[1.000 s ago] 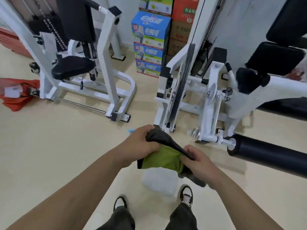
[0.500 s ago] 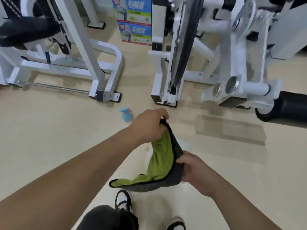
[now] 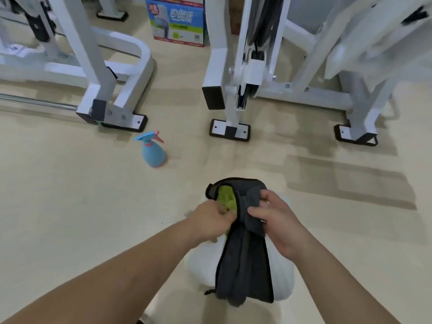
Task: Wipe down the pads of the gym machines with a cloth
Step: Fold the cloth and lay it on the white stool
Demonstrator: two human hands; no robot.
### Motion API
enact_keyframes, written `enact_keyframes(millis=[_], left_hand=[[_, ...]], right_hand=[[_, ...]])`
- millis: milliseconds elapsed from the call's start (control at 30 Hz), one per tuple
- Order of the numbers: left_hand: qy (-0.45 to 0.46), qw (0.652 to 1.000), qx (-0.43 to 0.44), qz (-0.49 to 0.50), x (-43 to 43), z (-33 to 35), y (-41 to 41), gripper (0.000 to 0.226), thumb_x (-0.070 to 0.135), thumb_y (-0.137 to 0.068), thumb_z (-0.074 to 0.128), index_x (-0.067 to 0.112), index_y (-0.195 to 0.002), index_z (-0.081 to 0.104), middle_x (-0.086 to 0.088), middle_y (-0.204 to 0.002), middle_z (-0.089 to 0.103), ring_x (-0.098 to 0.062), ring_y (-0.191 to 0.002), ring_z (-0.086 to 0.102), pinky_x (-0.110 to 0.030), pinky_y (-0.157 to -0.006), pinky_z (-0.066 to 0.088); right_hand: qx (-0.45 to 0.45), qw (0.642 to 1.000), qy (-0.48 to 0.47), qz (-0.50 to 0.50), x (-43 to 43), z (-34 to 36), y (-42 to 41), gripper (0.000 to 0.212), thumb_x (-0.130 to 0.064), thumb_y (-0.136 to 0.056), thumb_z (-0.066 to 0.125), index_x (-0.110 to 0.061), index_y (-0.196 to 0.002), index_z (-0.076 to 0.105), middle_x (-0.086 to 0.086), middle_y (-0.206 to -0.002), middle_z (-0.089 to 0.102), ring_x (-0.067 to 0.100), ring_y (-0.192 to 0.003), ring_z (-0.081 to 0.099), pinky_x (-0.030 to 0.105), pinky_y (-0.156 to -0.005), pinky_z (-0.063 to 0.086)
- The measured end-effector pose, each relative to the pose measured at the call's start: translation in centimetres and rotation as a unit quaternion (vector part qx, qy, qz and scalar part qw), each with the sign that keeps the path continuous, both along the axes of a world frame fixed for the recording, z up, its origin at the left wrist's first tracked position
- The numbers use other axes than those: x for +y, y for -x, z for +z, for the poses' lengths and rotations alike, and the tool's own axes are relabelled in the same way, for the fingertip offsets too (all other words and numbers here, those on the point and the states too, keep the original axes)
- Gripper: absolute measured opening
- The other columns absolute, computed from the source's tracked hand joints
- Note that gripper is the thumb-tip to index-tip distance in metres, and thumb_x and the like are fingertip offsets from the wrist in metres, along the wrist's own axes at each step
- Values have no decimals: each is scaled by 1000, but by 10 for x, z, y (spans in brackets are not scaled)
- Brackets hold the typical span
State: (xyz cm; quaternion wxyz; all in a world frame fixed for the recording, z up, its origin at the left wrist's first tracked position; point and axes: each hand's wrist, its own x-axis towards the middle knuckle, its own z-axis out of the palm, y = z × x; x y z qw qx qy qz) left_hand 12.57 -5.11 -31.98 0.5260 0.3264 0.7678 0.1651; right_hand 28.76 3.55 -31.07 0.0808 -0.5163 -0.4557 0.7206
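Note:
Both hands hold a cloth (image 3: 244, 265), dark grey outside and green inside, at the lower middle of the head view. My left hand (image 3: 211, 222) pinches its green side. My right hand (image 3: 278, 224) grips the grey fold, and the rest of the cloth hangs down toward me. A blue spray bottle (image 3: 153, 149) with a pink trigger stands on the floor ahead and to the left. No machine pads are in view, only white frames.
White machine bases stand ahead: one at the left (image 3: 112, 90), one at the centre (image 3: 230, 108) and one at the right (image 3: 357, 127). A printed carton (image 3: 178, 22) sits behind them. A white blurred object (image 3: 201, 260) lies under the cloth. Beige floor (image 3: 70, 195) spreads around me.
The view has tipped down toward the floor, so the pads and seat left the frame. My hands came together and folded the cloth, which now hangs grey side out.

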Motion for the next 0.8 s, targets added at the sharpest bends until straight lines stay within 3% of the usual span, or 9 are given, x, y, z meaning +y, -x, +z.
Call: enact_keyframes(millis=[100, 200, 300, 367, 433, 500, 567, 633, 800], left_hand=[[-4, 998, -60, 26, 10, -19, -8, 32, 40, -98, 54, 12, -88, 65, -1, -81, 62, -17, -74, 61, -32, -63, 57], [-48, 995, 80, -34, 11, -36, -20, 22, 37, -89, 68, 16, -96, 65, 3, -81, 64, -16, -76, 62, -31, -72, 56], [-58, 986, 153, -34, 12, -46, -30, 28, 38, -84, 76, 25, -94, 53, 4, -91, 60, -17, -82, 57, -27, -67, 41], [-72, 984, 159, -23, 15, -50, -34, 24, 31, -86, 74, 25, -85, 51, 0, -94, 61, -18, -82, 57, -26, -66, 40], [-79, 983, 160, -30, 16, -50, -35, 22, 23, -89, 67, 26, -77, 49, -3, -93, 62, -20, -82, 58, -27, -67, 43], [-73, 984, 159, -43, 16, -45, -38, 19, 19, -93, 60, 21, -78, 49, 1, -86, 57, -20, -82, 56, -28, -68, 43], [-58, 985, 156, -48, 17, -33, -37, 19, 17, -98, 53, 19, -81, 44, 5, -79, 50, -18, -80, 51, -29, -65, 38], [-56, 988, 142, -35, 16, -17, -30, 18, 15, -100, 50, 18, -83, 43, 4, -80, 49, -16, -76, 49, -29, -63, 37], [-89, 990, 70, 84, 8, 47, 0, 11, 19, -103, 51, 19, -95, 59, -9, -88, 68, -20, -70, 64, -34, -63, 57]], right_hand=[[-45, 995, -62, 64, 12, -18, -4, 45, 7, -90, 63, -21, -125, 66, 7, -112, 76, 20, -93, 74, 30, -77, 54], [-88, 978, -115, 148, 22, -22, -7, 51, 8, -87, 64, -25, -127, 65, -1, -101, 72, 7, -74, 65, 20, -65, 50], [-210, 916, -192, 283, 40, -17, -6, 28, -15, -81, 82, -17, -101, 64, -3, -78, 64, 11, -64, 57, 20, -58, 46], [-289, 869, -138, 378, 47, -18, -12, 41, -37, -71, 92, -12, -82, 62, 0, -70, 61, 15, -59, 55, 21, -55, 44], [-303, 848, -105, 422, 45, -22, -14, 41, -44, -74, 90, -13, -85, 66, 1, -73, 63, 16, -61, 59, 24, -58, 51], [-273, 858, -157, 406, 43, -26, -15, 28, -38, -86, 79, -19, -78, 61, 0, -73, 59, 18, -65, 57, 31, -64, 51], [-228, 880, -193, 368, 45, -21, -16, 35, -37, -90, 70, -19, -69, 49, -1, -73, 51, 19, -68, 49, 33, -67, 44], [-172, 916, -149, 332, 50, -9, -17, 33, -39, -91, 65, -20, -71, 49, 0, -77, 51, 18, -72, 51, 39, -73, 50], [-37, 967, -18, 252, 49, 45, -18, 38, -34, -108, 48, -6, -109, 73, 5, -104, 79, 25, -96, 73, 39, -89, 55]])
